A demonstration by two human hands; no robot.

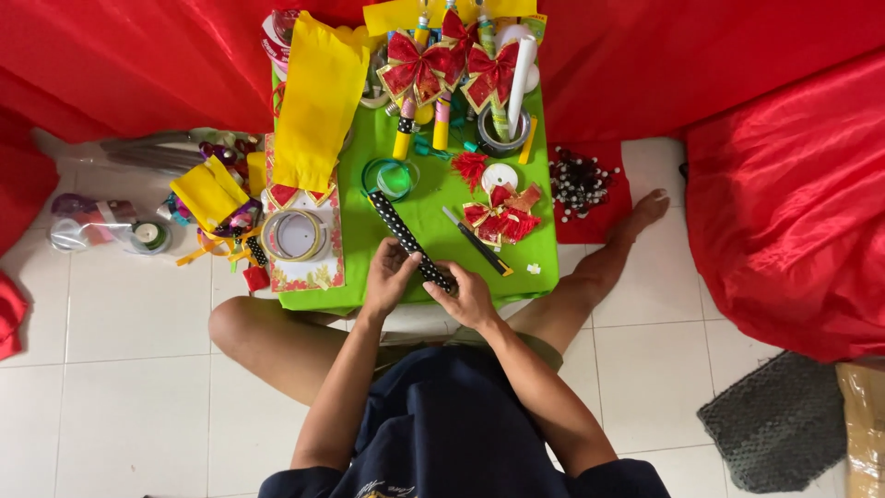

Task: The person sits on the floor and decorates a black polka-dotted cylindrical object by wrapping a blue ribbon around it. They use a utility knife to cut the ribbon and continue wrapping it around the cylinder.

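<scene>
Resting between both hands' grip, polka-dot stick (410,242) angles across green table (433,207).

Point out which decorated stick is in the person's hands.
The black white-dotted stick, gripped by both hands at the table's near edge; the bow-topped ones lie at the far end.

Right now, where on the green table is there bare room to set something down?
The green table is bare between the clear tape ring and the cutter, above the polka-dot tube that the left hand and right hand hold. The far edge is crowded with red bows; the right side holds red fringe pieces.
</scene>
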